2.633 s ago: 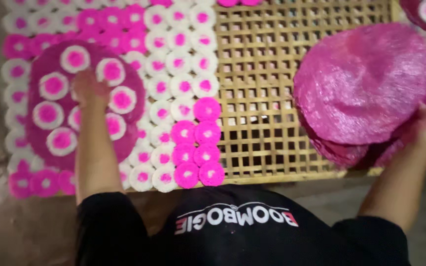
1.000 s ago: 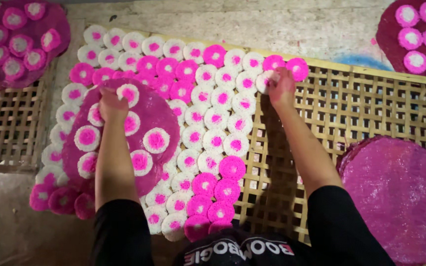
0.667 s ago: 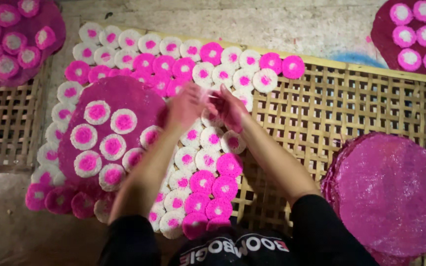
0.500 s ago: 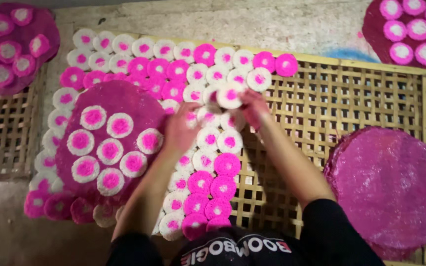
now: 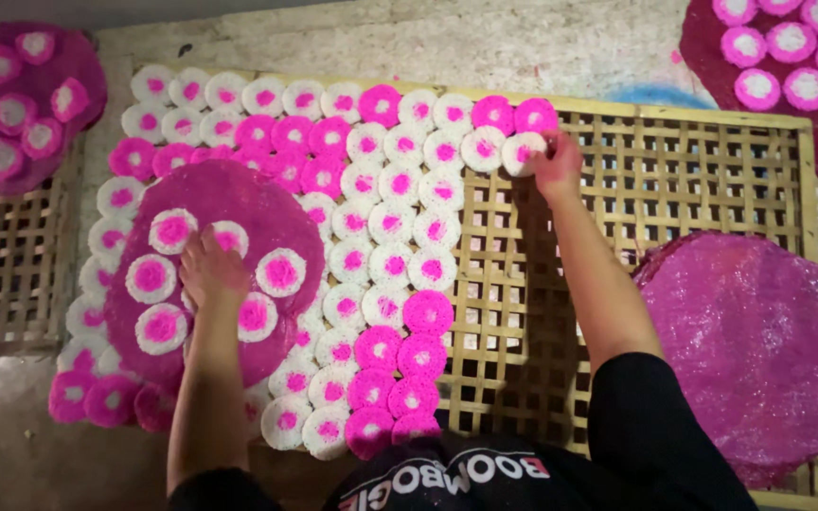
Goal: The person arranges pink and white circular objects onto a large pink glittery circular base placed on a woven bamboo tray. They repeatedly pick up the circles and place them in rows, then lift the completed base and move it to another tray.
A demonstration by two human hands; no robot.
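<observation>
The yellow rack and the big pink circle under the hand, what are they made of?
The lattice rack looks like woven bamboo or wood strips: tan, matte, crossed slats with gaps. The large pink mat under the left hand looks like a glossy, grainy mesh, maybe plastic; hard to tell.

Craft workshop: drying racks (image 5: pixel 693 189), pink discs (image 5: pixel 390 222)

Landmark: lattice rack (image 5: pixel 712 180). Small discs (image 5: pixel 390 227) lie in rows on its left half. Large round tray (image 5: pixel 229 194) rests on those discs at the rack's left end. Stack of round mats (image 5: pixel 759 341) overlaps the rack's right edge. Second rack (image 5: pixel 2 265) lies left of it.
</observation>
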